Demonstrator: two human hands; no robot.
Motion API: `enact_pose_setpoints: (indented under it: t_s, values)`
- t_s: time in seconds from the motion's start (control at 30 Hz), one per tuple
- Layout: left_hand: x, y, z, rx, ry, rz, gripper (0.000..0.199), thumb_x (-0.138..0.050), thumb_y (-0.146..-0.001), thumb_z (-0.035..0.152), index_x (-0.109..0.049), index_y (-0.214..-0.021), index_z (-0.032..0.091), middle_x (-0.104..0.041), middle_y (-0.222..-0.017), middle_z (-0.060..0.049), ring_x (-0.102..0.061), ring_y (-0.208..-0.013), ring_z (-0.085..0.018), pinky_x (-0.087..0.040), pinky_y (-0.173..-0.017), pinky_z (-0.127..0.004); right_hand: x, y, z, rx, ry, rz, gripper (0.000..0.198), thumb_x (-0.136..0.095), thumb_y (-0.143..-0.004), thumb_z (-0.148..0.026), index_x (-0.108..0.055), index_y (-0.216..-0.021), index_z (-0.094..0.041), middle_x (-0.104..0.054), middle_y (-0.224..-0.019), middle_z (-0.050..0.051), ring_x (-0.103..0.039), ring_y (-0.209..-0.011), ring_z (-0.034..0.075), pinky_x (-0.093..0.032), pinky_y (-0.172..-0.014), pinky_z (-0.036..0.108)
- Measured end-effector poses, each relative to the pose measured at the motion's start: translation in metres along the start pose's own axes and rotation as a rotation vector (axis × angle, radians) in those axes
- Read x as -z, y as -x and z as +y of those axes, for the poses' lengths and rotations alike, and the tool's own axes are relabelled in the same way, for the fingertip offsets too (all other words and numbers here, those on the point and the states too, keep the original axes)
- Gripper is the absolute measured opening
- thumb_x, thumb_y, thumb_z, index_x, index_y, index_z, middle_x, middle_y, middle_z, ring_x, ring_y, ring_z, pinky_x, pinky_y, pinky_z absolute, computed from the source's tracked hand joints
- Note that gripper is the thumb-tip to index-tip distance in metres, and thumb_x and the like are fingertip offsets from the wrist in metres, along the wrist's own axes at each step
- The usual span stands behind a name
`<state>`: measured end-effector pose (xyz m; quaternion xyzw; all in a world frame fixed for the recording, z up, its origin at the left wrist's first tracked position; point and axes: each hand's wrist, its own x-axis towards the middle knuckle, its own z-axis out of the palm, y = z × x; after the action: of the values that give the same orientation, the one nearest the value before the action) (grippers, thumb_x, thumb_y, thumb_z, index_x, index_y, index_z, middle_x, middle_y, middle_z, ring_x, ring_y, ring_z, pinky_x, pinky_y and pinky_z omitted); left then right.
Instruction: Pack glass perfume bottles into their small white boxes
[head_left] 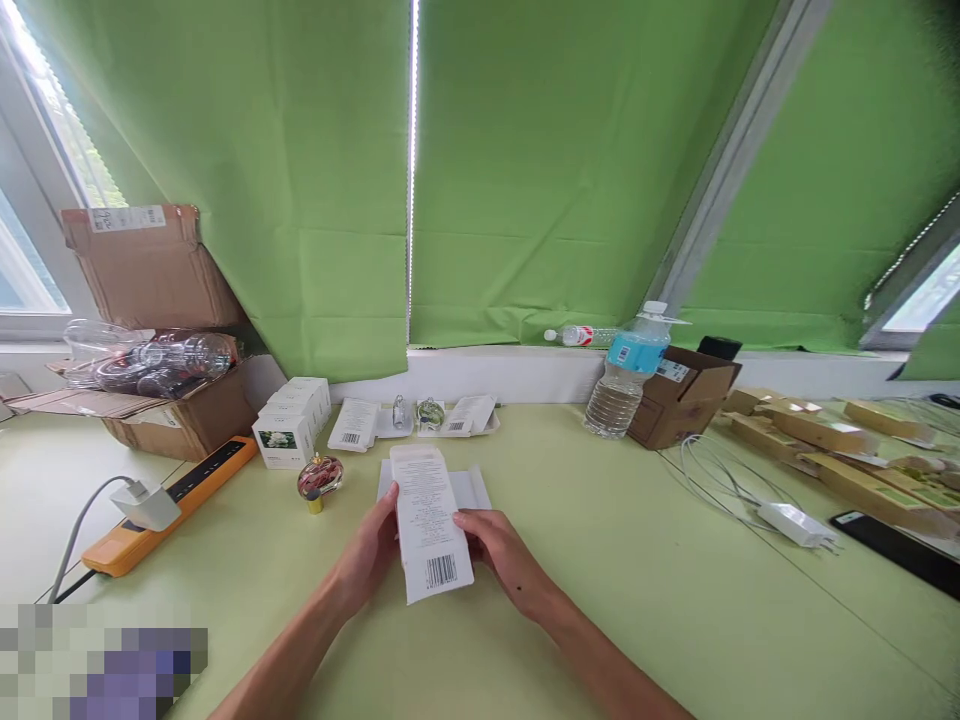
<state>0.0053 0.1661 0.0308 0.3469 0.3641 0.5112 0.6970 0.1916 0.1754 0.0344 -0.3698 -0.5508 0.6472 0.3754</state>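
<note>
Between my two hands is a white carton [433, 530] with printed text and a barcode at its near end. My left hand [372, 548] grips its left edge, the thumb along the side. On the opposite edge, my right hand [501, 555] holds it with the thumb on the front face. Behind the carton a flat white piece [471, 488] lies on the table, partly covered. To the left sits a round glass bottle [320, 474] with a gold cap. Farther back are flattened white cartons [354, 424] and a clear glass bottle [430, 415].
Small white boxes [285, 440] stand in a row at back left, beside an orange power strip [172, 505] and a cardboard box [180, 410] of plastic-wrapped items. A large water bottle [621, 375], brown box [679, 400], white charger [796, 523] and black phone [900, 550] are on the right.
</note>
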Motion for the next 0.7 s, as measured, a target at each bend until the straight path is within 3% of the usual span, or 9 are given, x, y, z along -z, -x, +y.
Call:
enact_pose_setpoints:
  t_s: [0.1,0.23,0.5,0.7]
  values:
    - [0.0033,-0.0011,-0.0027,0.081,0.116,-0.137,0.068,-0.048,-0.084,0.067,-0.060,-0.126,0.015,-0.068,-0.120,-0.015,-0.058,-0.120,-0.034,-0.039,-0.108,-0.047,-0.0046,0.0022,0.0001,-0.005,-0.002,-0.029,0.045,-0.051,-0.088,-0.052,-0.071,-0.077,-0.013,-0.069,-0.071,0.006,-0.061,-0.066,0.019,-0.047,-0.069,0.032]
    - [0.0059,-0.0009,-0.0035,0.120,0.189,-0.167,0.067,-0.047,-0.085,0.065,-0.060,-0.124,0.012,-0.069,-0.116,-0.017,-0.060,-0.117,-0.035,-0.041,-0.106,-0.047,-0.0070,0.0026,0.0024,-0.018,0.041,-0.051,0.049,-0.054,-0.086,-0.057,-0.069,-0.071,-0.014,-0.070,-0.076,0.007,-0.063,-0.071,0.021,-0.048,-0.072,0.033]
    - [0.0094,-0.0016,-0.0050,0.117,0.154,0.010,0.056,-0.058,-0.084,0.052,-0.059,-0.123,0.012,-0.071,-0.113,-0.015,-0.065,-0.108,-0.034,-0.049,-0.097,-0.045,-0.0046,-0.0012,0.0048,0.006,0.147,-0.022,0.049,-0.053,-0.086,-0.060,-0.068,-0.073,-0.015,-0.066,-0.073,0.003,-0.059,-0.072,0.019,-0.046,-0.068,0.030]
    - [0.0081,-0.0028,-0.0033,0.050,0.145,0.049,0.048,-0.062,-0.083,0.045,-0.062,-0.117,0.011,-0.071,-0.112,-0.015,-0.067,-0.105,-0.033,-0.051,-0.095,-0.042,-0.0074,-0.0004,0.0091,0.121,0.250,0.056,0.042,-0.057,-0.085,-0.056,-0.067,-0.100,-0.019,-0.070,-0.090,0.006,-0.064,-0.086,0.023,-0.050,-0.073,0.032]
